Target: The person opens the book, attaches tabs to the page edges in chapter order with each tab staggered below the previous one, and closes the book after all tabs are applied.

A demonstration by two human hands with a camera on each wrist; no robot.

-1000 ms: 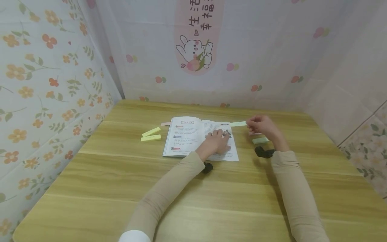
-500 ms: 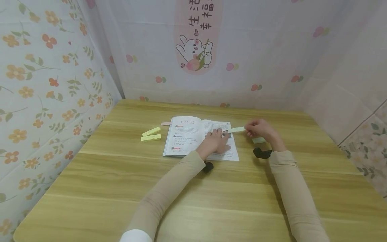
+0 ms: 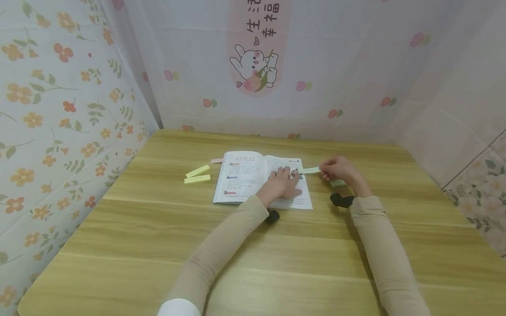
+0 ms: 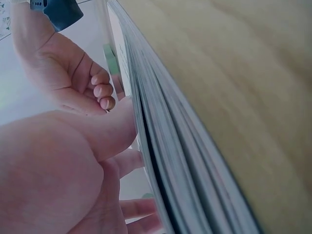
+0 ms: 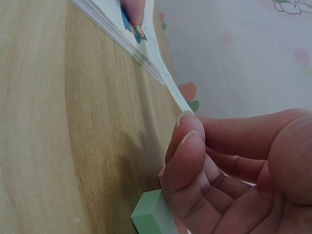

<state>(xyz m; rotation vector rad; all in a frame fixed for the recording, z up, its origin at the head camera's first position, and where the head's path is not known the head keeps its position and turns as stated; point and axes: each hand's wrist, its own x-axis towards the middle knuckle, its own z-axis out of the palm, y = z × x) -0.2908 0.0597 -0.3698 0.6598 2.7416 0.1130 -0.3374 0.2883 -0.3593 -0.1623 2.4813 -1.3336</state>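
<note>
An open book point(image 3: 242, 184) with printed pages lies on the table. My left hand point(image 3: 280, 184) rests on its right page, fingers spread and straight; in the left wrist view the thumb lies along the page edge. To the right of the book, my right hand point(image 3: 341, 170) pinches the end of a pale green sticky tab point(image 3: 311, 170) between thumb and finger. The tab's other end meets the right page's edge, and in the right wrist view the strip point(image 5: 171, 87) slopes up from the page to the fingertips. A green sticky-tab pad point(image 5: 152, 212) sits below that hand.
Two yellow sticky-tab pads point(image 3: 197, 179) lie left of the book. A pink tab point(image 3: 217, 161) sticks out from the book's left edge. Part of a pink pad point(image 5: 162, 178) shows beside the green one. A patterned cloth point(image 3: 340, 79) hangs behind the wooden table point(image 3: 276, 263).
My right hand has moved slightly toward me and left, bringing the green tab from the page's upper corner down along its right edge. The left hand has stayed on the page.
</note>
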